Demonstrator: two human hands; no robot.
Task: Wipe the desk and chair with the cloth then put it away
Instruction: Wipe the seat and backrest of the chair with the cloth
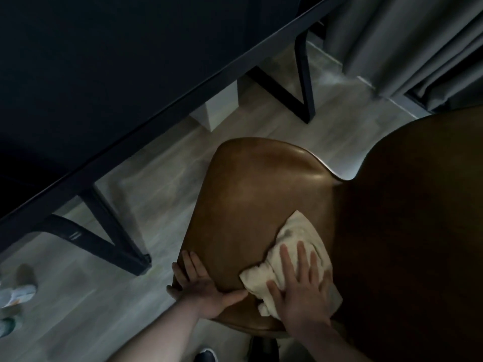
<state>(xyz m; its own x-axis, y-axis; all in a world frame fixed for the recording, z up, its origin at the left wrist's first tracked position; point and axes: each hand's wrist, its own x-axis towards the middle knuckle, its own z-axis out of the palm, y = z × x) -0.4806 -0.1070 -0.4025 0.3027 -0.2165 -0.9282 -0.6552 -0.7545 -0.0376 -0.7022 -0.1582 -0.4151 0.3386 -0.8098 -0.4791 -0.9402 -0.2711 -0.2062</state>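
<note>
The chair was mid-wipe, and whether the dark tabletop had been done, nothing showed. The cloth lay bunched on the brown seat, near its back. The right hand pressed it flat, fingers straight, grip released. The left hand clasped the seat's near edge, steadying. Putting the cloth away remained.

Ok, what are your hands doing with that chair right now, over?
Left hand gripping the seat edge of the brown chair. Right hand flat, pressing the cloth on the seat. Nothing in the way.
</note>
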